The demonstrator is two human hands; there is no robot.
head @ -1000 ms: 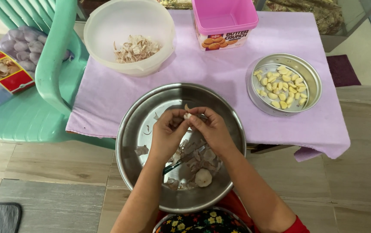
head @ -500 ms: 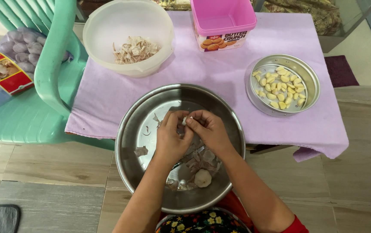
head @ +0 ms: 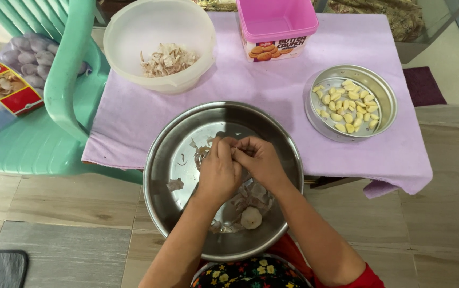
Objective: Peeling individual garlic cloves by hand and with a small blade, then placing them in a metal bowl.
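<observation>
Both my hands meet over a large steel basin [head: 165, 160] held near my lap. My left hand [head: 220, 172] and my right hand [head: 259, 160] press fingertips together around a small garlic piece that is mostly hidden between them. Papery garlic skins [head: 176, 184] lie in the basin, and a partly peeled garlic bulb [head: 251, 217] rests near its front. On the lilac cloth to the right, a small steel bowl [head: 384, 93] holds several peeled garlic cloves [head: 347, 104].
A white plastic bowl [head: 133, 37] with garlic peels [head: 168, 60] stands at the table's back left, a pink biscuit tub [head: 276, 26] behind centre. A green plastic chair [head: 53, 106] at left carries a bag of garlic bulbs [head: 24, 58]. Tiled floor surrounds the low table.
My hands have lowered slightly toward the basin and closed tighter together; the small tool seen under my left hand a second ago is no longer visible.
</observation>
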